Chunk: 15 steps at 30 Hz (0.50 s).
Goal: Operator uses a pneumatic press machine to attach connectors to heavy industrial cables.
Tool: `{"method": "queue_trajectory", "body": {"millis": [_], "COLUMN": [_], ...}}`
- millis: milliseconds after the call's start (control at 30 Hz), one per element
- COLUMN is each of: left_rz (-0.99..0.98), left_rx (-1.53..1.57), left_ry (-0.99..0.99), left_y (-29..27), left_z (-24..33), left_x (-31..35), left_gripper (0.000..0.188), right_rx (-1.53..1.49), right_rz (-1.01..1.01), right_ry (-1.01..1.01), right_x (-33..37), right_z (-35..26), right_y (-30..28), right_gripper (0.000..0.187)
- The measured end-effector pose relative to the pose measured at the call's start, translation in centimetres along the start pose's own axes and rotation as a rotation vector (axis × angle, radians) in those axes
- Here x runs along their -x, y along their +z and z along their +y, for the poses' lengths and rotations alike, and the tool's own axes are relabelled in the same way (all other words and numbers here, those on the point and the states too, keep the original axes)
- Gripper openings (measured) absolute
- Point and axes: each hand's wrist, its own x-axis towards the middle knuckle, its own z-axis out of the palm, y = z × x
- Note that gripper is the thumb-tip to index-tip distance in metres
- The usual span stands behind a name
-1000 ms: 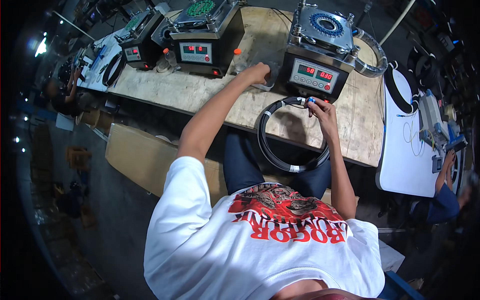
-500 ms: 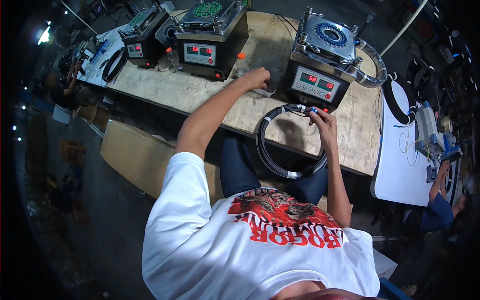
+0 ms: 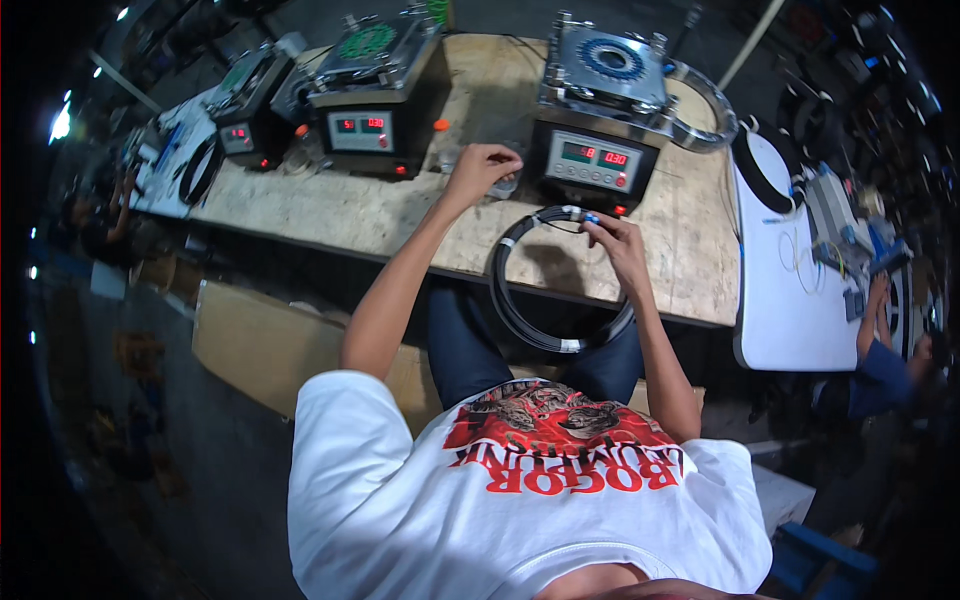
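Observation:
A coil of black cable [image 3: 499, 280], bound with white ties, hangs over the bench's front edge above my lap. My right hand [image 3: 618, 245] is closed on the blue connector [image 3: 591, 219] at its upper right side. Farther left, my left hand [image 3: 482, 172] has its fingers pinched together just above a small clear container [image 3: 503, 187]; what they hold, if anything, is too small to make out. Right behind the container stands a black machine [image 3: 592, 165] with red digits, its metal top plate carrying a ring of blue connectors [image 3: 612, 60].
Two similar machines with green rings, one of them a black box [image 3: 362, 130], stand left on the wooden bench [image 3: 690, 250]. A bottle with an orange cap [image 3: 441, 125] is between machines. At right, a white table [image 3: 790, 320] holds equipment; a person in blue [image 3: 880, 375] works there.
My left hand has risen a little out of the clear container. My right hand keeps hold of the connector and coil. The whole view has shifted, and the machine displays read differently.

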Motion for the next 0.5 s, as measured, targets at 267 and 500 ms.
{"method": "queue_trajectory", "body": {"millis": [267,500], "left_rz": [-0.126,-0.085], "left_rx": [0.224,0.174], "left_ry": [0.016,0.066], "left_y": [5.6,8.0], "left_z": [4.4,5.1], "left_x": [3.8,4.8], "left_gripper": [0.017,0.02], "right_rx": [0.118,0.232], "right_rz": [-0.045,-0.042], "right_ry": [0.002,0.005], "right_x": [-0.5,0.0], "right_z": [-0.7,-2.1], "right_y": [0.3,1.1], "right_gripper": [0.026,0.027]}}
